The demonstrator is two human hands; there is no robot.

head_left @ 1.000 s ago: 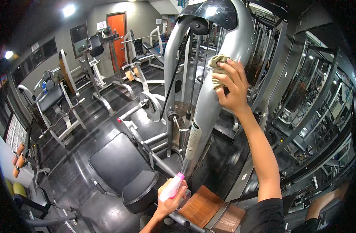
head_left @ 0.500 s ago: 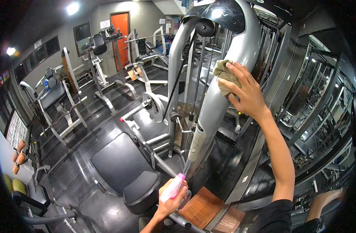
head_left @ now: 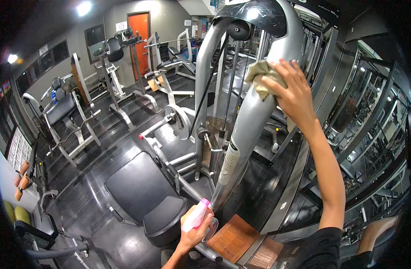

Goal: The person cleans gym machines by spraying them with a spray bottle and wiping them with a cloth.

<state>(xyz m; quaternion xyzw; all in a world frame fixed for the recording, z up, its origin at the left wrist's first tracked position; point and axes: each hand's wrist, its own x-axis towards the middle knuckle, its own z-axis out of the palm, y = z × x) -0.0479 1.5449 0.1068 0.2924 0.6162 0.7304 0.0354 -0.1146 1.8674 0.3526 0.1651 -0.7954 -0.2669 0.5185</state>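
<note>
A crumpled olive-green cloth [head_left: 262, 81] lies under the fingers of my right hand [head_left: 294, 92], pressed against the thick silver frame tube [head_left: 250, 119] of a gym machine. Low in the view, my left hand [head_left: 195, 226] is wrapped round a spray bottle [head_left: 197, 216] with a pink and white head; much of the bottle is hidden by the fingers. A label runs along the lower part of the tube, above the left hand. Just left of that hand is the machine's black padded seat [head_left: 165, 215].
A wooden footplate [head_left: 232, 237] lies right of my left hand. A weight plate [head_left: 177, 122] sits on a bar beyond the tube. Mirrors [head_left: 371, 116] line the right side. Benches and racks [head_left: 64, 110] stand to the left, with an orange door [head_left: 139, 45] behind.
My right hand and the cloth have shifted slightly up along the silver tube, and the cloth's folds look different. My left hand has barely moved with the spray bottle.
</note>
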